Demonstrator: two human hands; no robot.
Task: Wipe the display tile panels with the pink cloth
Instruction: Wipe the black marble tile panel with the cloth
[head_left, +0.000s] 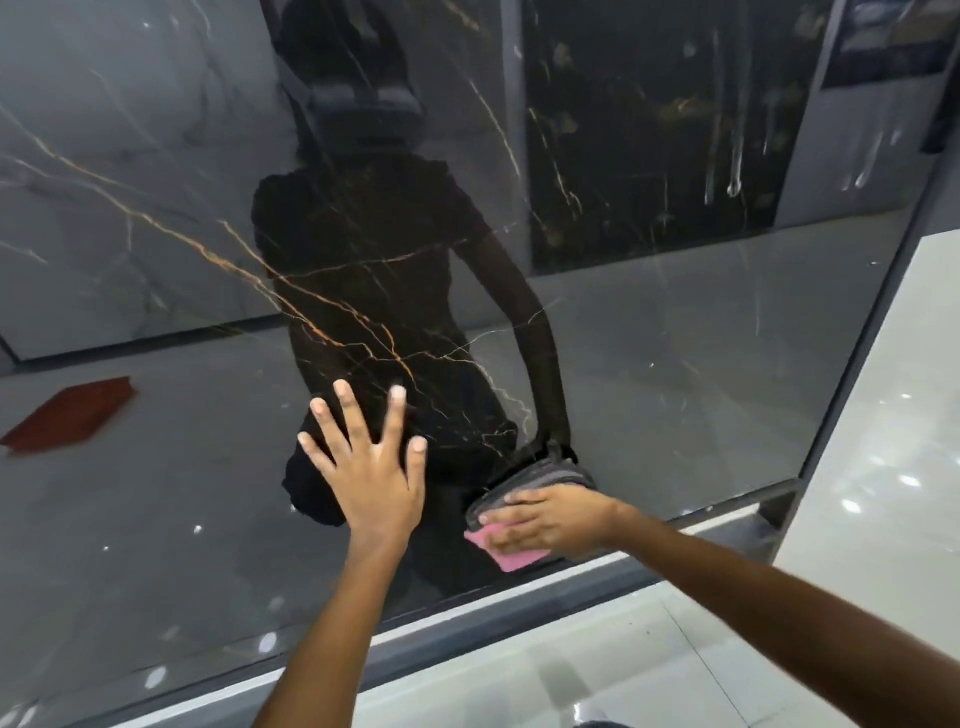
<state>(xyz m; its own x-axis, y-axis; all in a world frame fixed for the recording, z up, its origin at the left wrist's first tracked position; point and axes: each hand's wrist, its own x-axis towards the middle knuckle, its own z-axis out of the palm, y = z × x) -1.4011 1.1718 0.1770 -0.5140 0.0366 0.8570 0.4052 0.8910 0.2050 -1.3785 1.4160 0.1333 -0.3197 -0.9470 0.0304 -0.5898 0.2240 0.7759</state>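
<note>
A large glossy black tile panel (649, 332) with gold and white veins fills most of the head view and mirrors the room and my own figure. My left hand (366, 467) lies flat on the panel with fingers spread, holding nothing. To its right, near the panel's lower edge, my right hand (550, 522) presses the folded pink cloth (506, 553) against the tile. The cloth's pink edge sticks out below my fingers, and its grey reflection shows just above them.
A dark grey frame (519, 597) runs along the panel's bottom and right edges. Glossy white floor tiles (597, 670) lie below and to the right. A red-brown flat thing (67, 413) appears as a reflection at the left.
</note>
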